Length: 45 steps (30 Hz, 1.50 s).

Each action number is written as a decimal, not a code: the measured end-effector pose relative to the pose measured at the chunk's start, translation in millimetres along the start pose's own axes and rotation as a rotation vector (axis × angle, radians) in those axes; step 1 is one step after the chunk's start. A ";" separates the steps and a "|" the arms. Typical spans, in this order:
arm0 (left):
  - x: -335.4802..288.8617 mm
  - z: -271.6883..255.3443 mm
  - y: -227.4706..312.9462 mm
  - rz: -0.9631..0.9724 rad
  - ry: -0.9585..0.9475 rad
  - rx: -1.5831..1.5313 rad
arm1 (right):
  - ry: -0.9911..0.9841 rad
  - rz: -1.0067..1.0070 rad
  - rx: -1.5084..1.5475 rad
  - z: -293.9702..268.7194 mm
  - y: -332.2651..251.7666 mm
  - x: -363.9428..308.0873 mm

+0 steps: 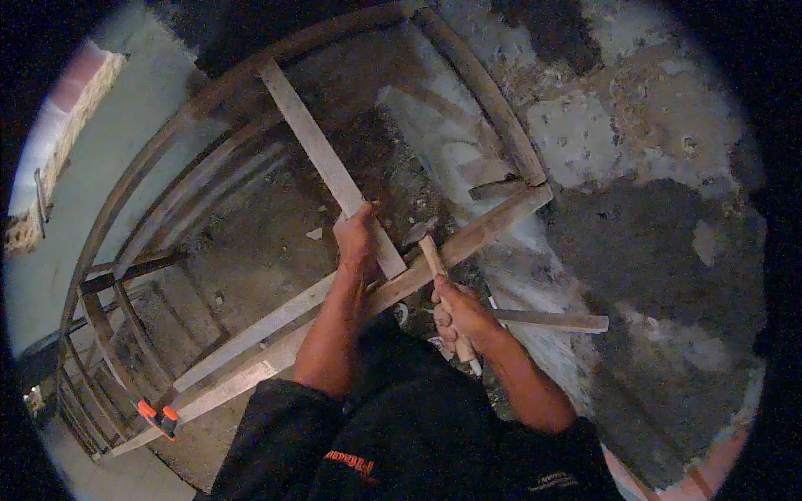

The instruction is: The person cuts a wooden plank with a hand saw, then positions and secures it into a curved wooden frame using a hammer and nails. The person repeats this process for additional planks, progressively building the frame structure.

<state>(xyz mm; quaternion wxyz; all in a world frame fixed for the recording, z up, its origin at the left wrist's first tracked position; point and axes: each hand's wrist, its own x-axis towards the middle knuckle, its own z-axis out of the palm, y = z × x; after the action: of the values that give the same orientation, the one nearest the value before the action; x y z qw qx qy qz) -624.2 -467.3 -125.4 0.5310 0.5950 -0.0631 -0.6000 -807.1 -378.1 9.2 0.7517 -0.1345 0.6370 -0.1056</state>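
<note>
My left hand is closed around a pale flat wooden slat. The slat spans a wooden frame, its far end at the long back rail and its near end against the front rail. In my right hand is a hammer, gripped by its light wooden handle. The hammer's dark head is just beyond the front rail, to the right of the slat's near end; whether it touches the wood I cannot tell.
An orange-and-black tool sits on the frame's lower left end. More wooden framing stands at the left by a greenish wall. A loose board juts out right of my right hand. Patchy rough plaster lies at the right.
</note>
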 end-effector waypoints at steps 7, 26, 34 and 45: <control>4.4 -4.5 6.0 -0.067 -0.024 0.048 | 0.050 -0.038 -0.103 -2.3 2.8 -0.6; -15.7 -20.7 -14.2 -0.102 -0.285 -0.224 | 0.101 -0.074 0.007 10.2 27.9 -15.7; -23.5 -7.2 -8.0 -0.048 -0.150 -0.136 | 0.212 -0.192 0.254 -5.5 28.8 -49.3; -10.8 -15.5 -24.5 -0.135 -0.204 -0.216 | 0.244 -0.281 0.323 -10.2 53.7 -61.0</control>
<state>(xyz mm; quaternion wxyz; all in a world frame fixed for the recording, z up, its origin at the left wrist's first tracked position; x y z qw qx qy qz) -628.8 -440.5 -140.2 0.5414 0.4734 -0.0115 -0.6948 -828.0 -308.2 46.2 0.6589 -0.0861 0.6729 -0.3251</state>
